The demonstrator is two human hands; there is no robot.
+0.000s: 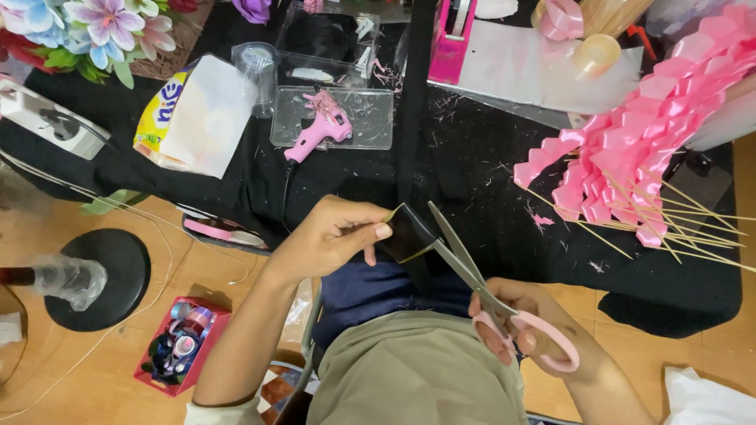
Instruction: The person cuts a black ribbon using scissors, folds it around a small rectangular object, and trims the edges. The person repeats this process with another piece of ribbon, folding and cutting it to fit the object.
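My left hand [335, 236] pinches the near end of a wide black ribbon [411, 110] that runs up across the black-covered table. My right hand [543, 330] grips pink-handled scissors [504, 303]. Their blades are parted and reach up-left to the ribbon's folded end, just right of my left fingers. Both hands hover over my lap at the table's near edge.
A pink glue gun [323, 127] lies on a clear tray. Pink ribbon petals on thin sticks [646, 149] fill the right side. A pink tape dispenser [453, 35], artificial flowers [94, 31], a power strip [51, 120] and a pink basket of ribbon rolls [181, 346] sit around.
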